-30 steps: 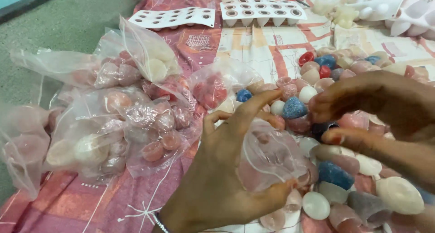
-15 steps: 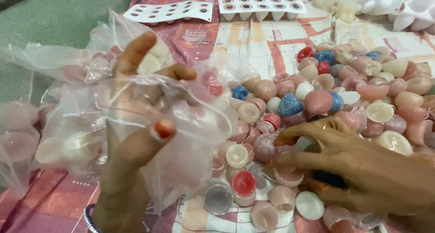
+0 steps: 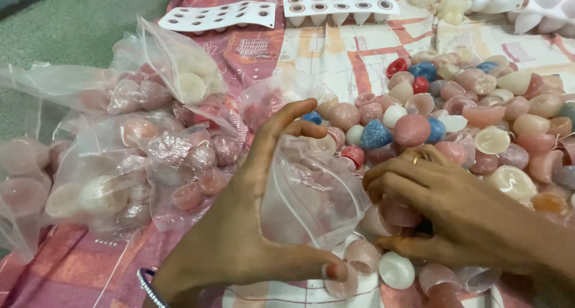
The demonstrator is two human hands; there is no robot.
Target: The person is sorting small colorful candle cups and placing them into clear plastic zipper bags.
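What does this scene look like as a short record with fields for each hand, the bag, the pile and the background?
left hand: holds open a clear plastic bag
right hand: palm down on the pile, fingers gathering pieces
pile: small dome-shaped pieces, mostly pink, some white, blue, red
filled bags: on the left
moulds: white trays at the far edge

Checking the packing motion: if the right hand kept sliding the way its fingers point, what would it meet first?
Probably the open clear bag held by the left hand; the right hand points left, almost at it.

Clear zip bag (image 3: 311, 194) centre, filled clear bags (image 3: 138, 158) left, all pink-tinted
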